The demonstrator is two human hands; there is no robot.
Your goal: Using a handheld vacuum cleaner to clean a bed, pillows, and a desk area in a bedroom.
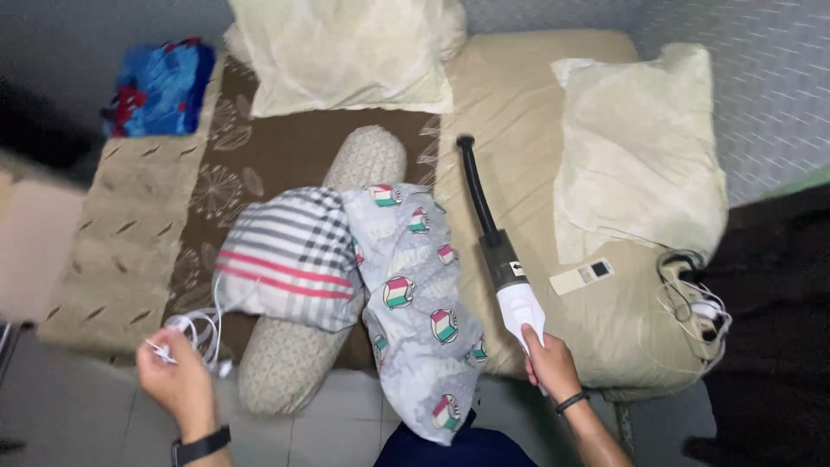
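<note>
The right hand [549, 363] wraps its grip tight round the white handle of a handheld vacuum [501, 251] — nozzle angled across the beige mattress [519, 112] — while the left hand [177, 380] bunches a white cable [194, 333] clear at the bed's edge.

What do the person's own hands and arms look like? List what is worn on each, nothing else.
Both forearms are bare, with no sleeves in view. The left hand has a black watch with a wide band around the wrist. The right hand has a thin black bracelet at the wrist. No gloves or rings are visible.
</note>
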